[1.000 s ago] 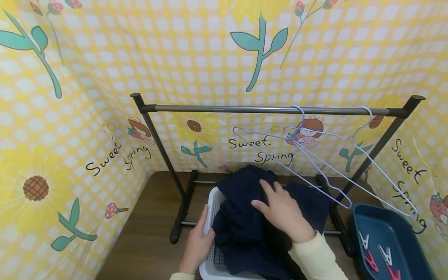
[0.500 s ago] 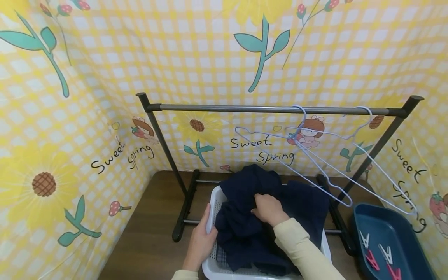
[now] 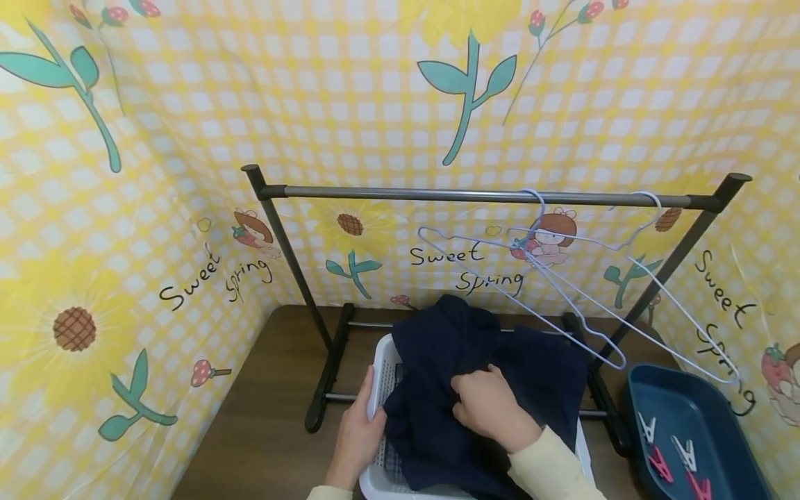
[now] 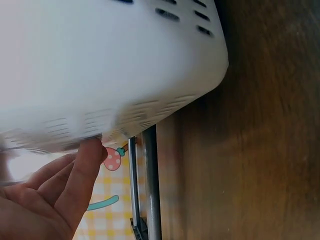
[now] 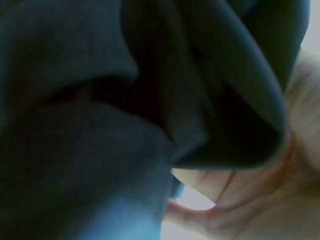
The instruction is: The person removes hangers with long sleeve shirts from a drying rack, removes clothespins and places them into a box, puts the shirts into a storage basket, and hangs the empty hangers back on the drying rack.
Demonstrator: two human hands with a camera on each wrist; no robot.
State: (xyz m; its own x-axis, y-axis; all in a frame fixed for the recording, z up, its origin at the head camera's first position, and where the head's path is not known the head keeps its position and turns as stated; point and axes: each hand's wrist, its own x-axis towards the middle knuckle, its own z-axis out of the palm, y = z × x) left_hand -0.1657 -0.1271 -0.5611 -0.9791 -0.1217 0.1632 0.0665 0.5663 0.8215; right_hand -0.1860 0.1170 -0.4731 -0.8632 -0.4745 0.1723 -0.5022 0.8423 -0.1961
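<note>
A crumpled navy garment (image 3: 437, 389) lies heaped in a white plastic basket (image 3: 373, 479) and hangs over its far and right sides. Its exact kind is hidden by the folds. My left hand (image 3: 357, 437) grips the basket's left rim, thumb on the inner side. In the left wrist view, the fingers (image 4: 82, 180) reach under the rim along the slotted outer wall. Over the middle of the heap, my right hand (image 3: 494, 408) holds a fold of the garment with curled fingers. Dark cloth fills most of the right wrist view, next to the palm (image 5: 265, 195).
Behind the basket stands a dark metal clothes rack (image 3: 387, 194). On its bar, toward the right, hang a lilac hanger (image 3: 562, 305) and a paler hanger (image 3: 675, 298). A blue tray (image 3: 687, 389) with several white and pink clothespins sits at the right on the wooden table (image 3: 244, 410).
My right hand, spread over the garment a second ago, has curled its fingers into the cloth and drawn slightly nearer since half a second ago. The left hand keeps its place on the rim.
</note>
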